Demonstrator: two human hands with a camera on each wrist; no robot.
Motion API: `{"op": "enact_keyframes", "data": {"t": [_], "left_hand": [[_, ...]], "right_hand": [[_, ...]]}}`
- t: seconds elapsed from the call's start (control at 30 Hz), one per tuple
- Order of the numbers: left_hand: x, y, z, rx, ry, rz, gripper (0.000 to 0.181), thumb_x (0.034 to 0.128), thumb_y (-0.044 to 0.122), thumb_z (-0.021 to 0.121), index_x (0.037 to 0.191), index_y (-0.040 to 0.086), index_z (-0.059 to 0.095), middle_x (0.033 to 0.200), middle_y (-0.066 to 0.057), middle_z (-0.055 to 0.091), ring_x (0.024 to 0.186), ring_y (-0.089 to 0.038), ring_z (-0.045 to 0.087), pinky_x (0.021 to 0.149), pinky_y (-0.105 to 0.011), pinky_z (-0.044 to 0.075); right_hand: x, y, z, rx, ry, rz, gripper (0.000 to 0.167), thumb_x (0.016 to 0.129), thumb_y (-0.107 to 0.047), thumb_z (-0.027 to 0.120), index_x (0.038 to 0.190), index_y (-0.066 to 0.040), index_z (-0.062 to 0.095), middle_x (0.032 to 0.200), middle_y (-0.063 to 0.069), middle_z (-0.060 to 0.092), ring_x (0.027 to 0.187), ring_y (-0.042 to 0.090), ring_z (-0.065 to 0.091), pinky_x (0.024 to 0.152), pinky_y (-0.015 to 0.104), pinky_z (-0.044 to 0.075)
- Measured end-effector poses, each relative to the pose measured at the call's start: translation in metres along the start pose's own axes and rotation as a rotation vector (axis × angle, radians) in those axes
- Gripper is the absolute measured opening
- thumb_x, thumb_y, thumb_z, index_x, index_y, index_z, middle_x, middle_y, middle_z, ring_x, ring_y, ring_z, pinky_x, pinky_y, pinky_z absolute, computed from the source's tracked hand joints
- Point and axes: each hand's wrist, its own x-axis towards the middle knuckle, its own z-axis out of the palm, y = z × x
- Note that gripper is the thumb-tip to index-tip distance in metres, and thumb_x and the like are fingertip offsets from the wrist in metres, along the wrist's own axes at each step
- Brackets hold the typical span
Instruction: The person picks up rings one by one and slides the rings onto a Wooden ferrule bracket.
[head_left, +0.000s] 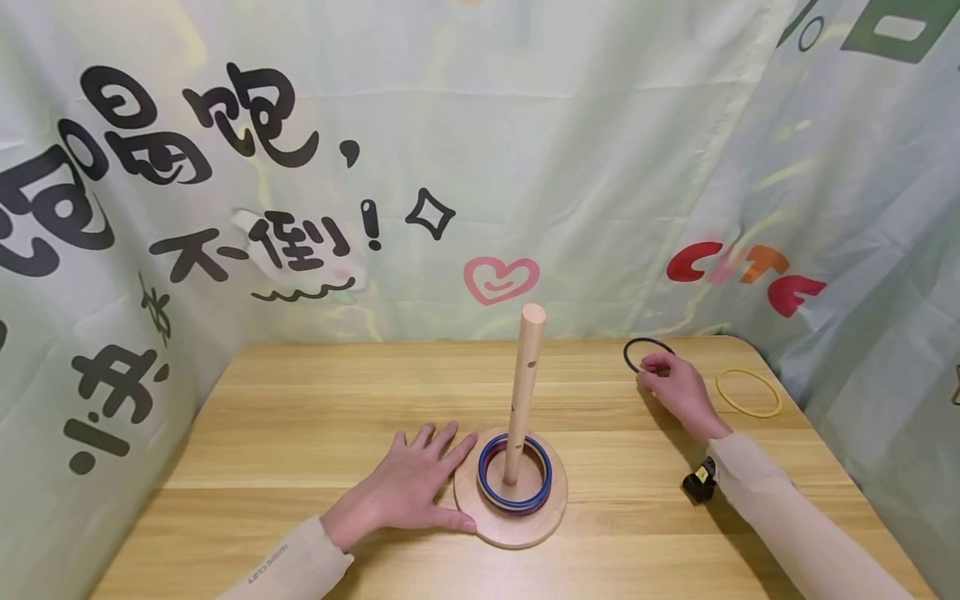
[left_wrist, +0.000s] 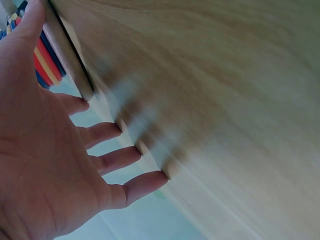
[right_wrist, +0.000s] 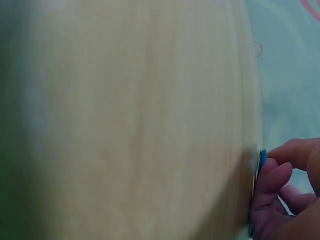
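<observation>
A round wooden base (head_left: 517,533) carries an upright wooden peg (head_left: 527,375). Blue and darker rings (head_left: 517,504) lie stacked around the peg's foot; the left wrist view shows red, yellow and blue edges in this stack (left_wrist: 50,61). My left hand (head_left: 408,483) rests with spread fingers on the table, its thumb and index finger touching the left side of the base. Farther off on the right, my right hand (head_left: 678,390) pinches the near edge of a dark blue ring (head_left: 649,339). That ring's blue edge (right_wrist: 263,156) shows between thumb and fingers in the right wrist view.
A yellow ring (head_left: 759,415) lies flat on the table to the right of my right hand. The wooden table (head_left: 315,400) ends against a printed cloth (head_left: 615,208) at the back and sides. A small black device (head_left: 699,483) is strapped at my right wrist.
</observation>
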Motion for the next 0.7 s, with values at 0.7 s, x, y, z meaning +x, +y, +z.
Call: {"op": "enact_keyframes", "data": {"t": [0.7], "left_hand": [[-0.001, 0.002, -0.001, -0.021, -0.006, -0.011, 0.116, 0.0871, 0.088, 0.064, 0.173, 0.015, 0.036, 0.170, -0.025, 0.038, 0.146, -0.054, 0.043, 0.103, -0.079, 0.039]], "right_hand": [[-0.008, -0.012, 0.003, -0.226, -0.002, -0.122, 0.019, 0.109, -0.013, 0.066, 0.112, 0.004, 0.074, 0.105, 0.019, 0.074, 0.089, 0.031, 0.063, 0.077, 0.043, 0.046]]}}
